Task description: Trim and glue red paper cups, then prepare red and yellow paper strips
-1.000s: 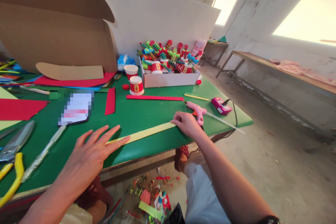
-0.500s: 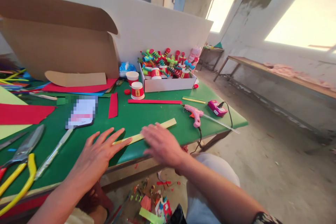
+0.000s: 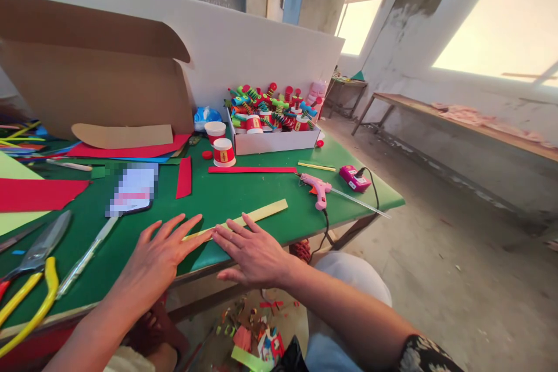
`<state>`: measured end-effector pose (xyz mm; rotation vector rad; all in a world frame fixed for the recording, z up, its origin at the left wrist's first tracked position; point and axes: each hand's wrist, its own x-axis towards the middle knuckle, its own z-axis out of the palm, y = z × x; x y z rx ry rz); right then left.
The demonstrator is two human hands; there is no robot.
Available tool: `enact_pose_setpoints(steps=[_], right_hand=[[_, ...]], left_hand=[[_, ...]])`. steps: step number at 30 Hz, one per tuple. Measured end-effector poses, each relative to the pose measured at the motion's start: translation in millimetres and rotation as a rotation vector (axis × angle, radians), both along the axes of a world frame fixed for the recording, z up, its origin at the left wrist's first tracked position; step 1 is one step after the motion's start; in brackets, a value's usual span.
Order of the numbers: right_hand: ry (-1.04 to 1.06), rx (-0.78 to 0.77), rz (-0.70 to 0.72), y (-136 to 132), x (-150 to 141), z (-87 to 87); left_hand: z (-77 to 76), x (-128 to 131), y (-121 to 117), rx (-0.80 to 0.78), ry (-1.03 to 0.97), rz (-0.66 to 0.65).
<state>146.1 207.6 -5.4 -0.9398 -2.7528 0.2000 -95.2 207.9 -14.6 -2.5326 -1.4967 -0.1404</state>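
Observation:
A pale yellow paper strip (image 3: 269,210) lies slantwise near the front edge of the green table. My left hand (image 3: 162,247) rests on its left end with fingers spread, the thumb stretched along the strip. Flat across the strip's middle is my right hand (image 3: 253,250), fingers extended, its fingertips by the left thumb. Both hands press from above and grip nothing. Beyond the strip lies a long red paper strip (image 3: 251,170), with a shorter red piece (image 3: 184,177) to its left. A pink glue gun (image 3: 317,189) with a clear stick rests to the right.
Large yellow-handled shears (image 3: 47,267) and a phone (image 3: 136,186) lie at left. Paper cups (image 3: 224,153) stand before a white box (image 3: 276,142) of colourful crafts. A purple power adapter (image 3: 355,178) sits near the right edge. Paper scraps (image 3: 261,340) litter the floor.
My right hand has slid left along the yellow strip, up to my left thumb. The left hand stays on the strip's left end. The view has shifted slightly.

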Motion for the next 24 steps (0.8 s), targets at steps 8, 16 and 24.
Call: enact_pose_setpoints(steps=[8, 16, 24], right_hand=[[0.074, -0.076, -0.440, 44.0, 39.8, 23.1], [0.042, -0.262, -0.466, 64.4, 39.0, 24.0], [0.014, -0.267, -0.504, 67.6, 35.6, 26.1]], left_hand=[[2.8, 2.5, 0.6, -0.008, -0.040, -0.010], [5.0, 3.2, -0.4, 0.033, -0.005, -0.036], [8.3, 4.4, -1.7, 0.052, -0.030, -0.034]])
